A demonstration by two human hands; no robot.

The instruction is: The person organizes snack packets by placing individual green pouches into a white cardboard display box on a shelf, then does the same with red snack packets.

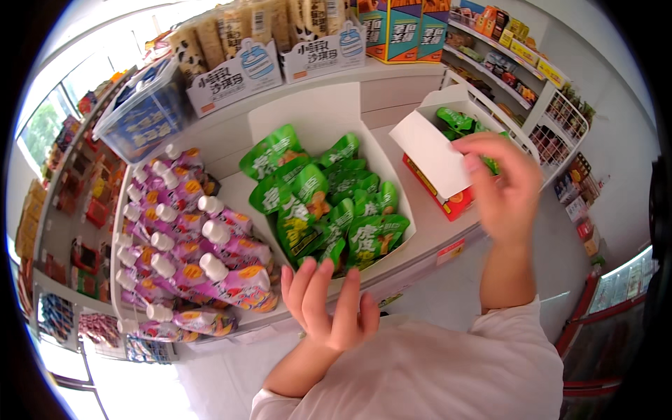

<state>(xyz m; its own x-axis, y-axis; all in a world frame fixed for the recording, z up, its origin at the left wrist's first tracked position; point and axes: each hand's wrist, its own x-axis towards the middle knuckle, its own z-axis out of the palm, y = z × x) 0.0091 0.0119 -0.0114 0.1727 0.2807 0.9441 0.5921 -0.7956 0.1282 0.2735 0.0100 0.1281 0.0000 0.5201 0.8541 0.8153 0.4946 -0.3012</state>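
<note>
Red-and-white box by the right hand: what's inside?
Green packets show near the top of the box. The white flap and right hand block part; lower contents are hidden.

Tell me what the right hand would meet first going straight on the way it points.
Likely the white flap of the small red box: the right hand points left, its fingers overlapping it in view, so any gap is unclear.

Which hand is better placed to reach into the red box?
Likely the right hand: its fingers are right at the red box. The left hand is farther off, near the white box.
</note>
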